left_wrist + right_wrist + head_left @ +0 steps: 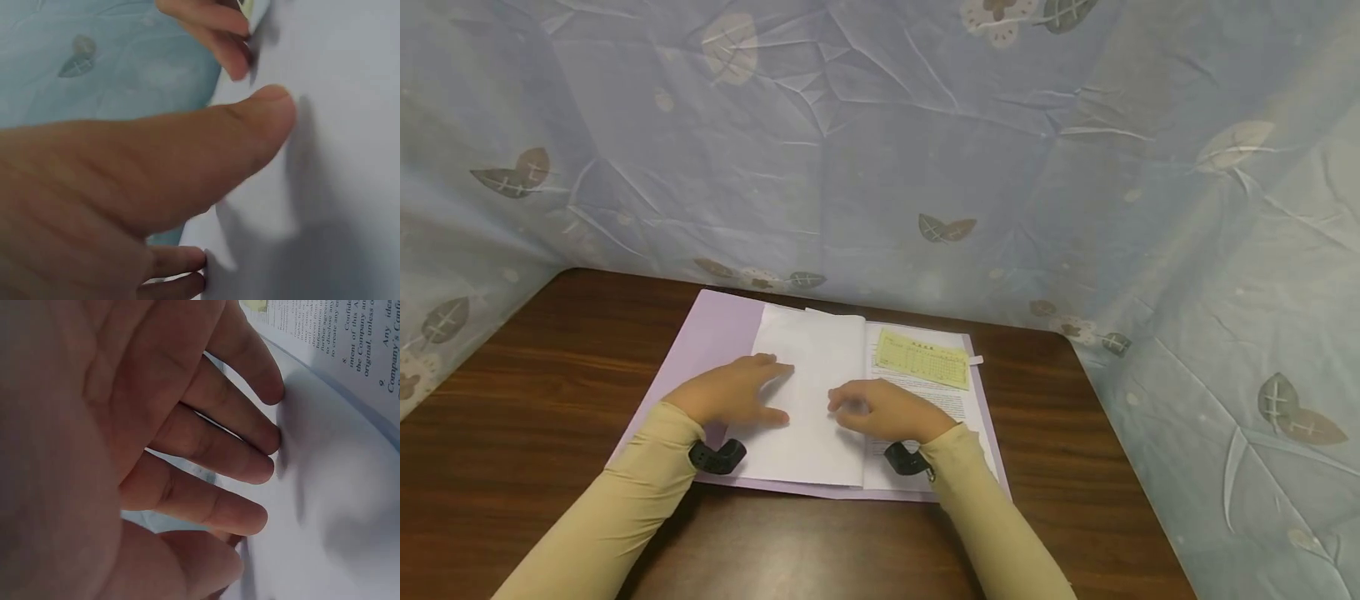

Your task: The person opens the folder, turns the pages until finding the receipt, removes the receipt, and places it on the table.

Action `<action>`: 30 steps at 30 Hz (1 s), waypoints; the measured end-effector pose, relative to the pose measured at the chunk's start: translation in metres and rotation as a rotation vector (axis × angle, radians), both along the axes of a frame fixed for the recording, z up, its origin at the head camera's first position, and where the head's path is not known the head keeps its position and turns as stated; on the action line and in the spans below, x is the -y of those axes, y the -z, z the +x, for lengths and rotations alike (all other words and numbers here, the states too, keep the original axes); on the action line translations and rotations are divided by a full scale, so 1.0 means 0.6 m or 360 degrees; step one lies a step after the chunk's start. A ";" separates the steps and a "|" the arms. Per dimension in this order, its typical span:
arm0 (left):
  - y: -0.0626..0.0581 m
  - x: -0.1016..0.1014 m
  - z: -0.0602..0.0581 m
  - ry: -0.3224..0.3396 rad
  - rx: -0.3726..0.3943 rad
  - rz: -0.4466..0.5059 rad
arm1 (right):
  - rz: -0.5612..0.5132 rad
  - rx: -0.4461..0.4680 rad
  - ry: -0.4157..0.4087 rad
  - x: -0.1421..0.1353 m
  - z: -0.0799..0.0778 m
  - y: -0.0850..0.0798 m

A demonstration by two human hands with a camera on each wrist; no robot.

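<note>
A lavender folder (718, 329) lies open on the table. Over its left side spreads a blank white sheet (820, 350), and a page of printed text (928, 402) lies on the right side. My left hand (737, 390) is over the left part of the blank sheet, fingers extended and thumb apart. In the left wrist view its thumb (206, 153) hovers close over the white paper, casting a shadow. My right hand (891, 407) reaches across from the printed page to the blank sheet. The right wrist view shows its fingers (212, 500) loosely extended, fingertips right at the paper, nothing gripped.
A yellow slip with a printed grid (922, 358) lies on the upper part of the text page, and a small white tab (976, 361) sticks out beside it. Dark brown wood forms the table (497, 400). Patterned blue-grey cloth (880, 150) hangs behind and at both sides.
</note>
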State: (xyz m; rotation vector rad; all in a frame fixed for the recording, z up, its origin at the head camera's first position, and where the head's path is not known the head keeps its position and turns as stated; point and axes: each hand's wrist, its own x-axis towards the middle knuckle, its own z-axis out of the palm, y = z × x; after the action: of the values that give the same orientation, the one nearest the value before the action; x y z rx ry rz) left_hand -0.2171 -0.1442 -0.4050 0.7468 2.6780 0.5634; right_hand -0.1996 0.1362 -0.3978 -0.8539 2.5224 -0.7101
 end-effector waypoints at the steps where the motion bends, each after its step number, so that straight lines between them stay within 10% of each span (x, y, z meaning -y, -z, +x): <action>1: 0.003 0.000 -0.001 -0.0018 0.0023 -0.0015 | -0.0004 -0.0009 -0.0003 0.000 -0.001 0.001; 15: 0.006 0.002 0.005 -0.0099 0.0018 -0.0157 | -0.0170 -0.0150 0.0147 -0.059 -0.022 -0.012; 30: 0.009 0.003 0.002 -0.0126 0.0031 -0.0159 | -0.0003 -0.0351 0.0824 -0.272 -0.071 0.004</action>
State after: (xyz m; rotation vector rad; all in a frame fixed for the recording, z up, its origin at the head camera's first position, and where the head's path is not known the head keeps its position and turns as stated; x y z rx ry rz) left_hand -0.2156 -0.1462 -0.4106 0.6073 2.7050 0.4495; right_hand -0.2420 0.2991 -0.4002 -0.2796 2.9794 -0.8044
